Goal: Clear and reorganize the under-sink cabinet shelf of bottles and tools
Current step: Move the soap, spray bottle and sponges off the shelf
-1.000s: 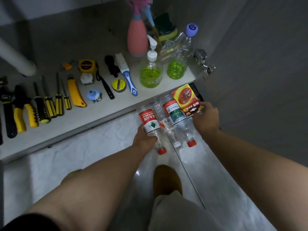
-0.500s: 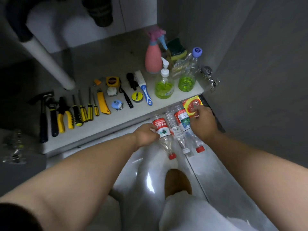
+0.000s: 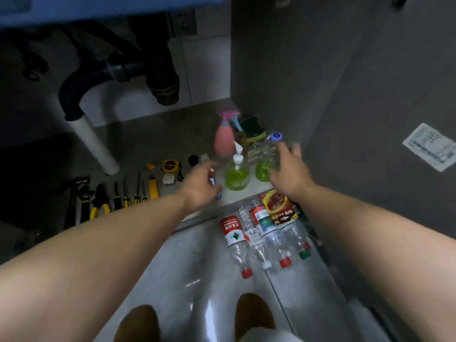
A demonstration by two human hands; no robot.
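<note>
While both arms stretch toward the shelf (image 3: 235,199), L hand (image 3: 199,186) hovers just left of the pump bottle (image 3: 237,177), fingers loosely curled, nothing held. R hand (image 3: 288,171), fingers spread wide, is at the purple-cap bottle (image 3: 262,171); contact unclear, blurry. Tools (image 3: 116,198) lined up shelf-left; empties (image 3: 234,234) on floor (image 3: 185,257) below.

shelf (image 3: 246,196): tools (image 3: 116,197) in row left, spray bottle (image 3: 223,141), pump bottle (image 3: 237,177) right | floor (image 3: 185,267): water bottles (image 3: 233,234) lying side by side
</note>
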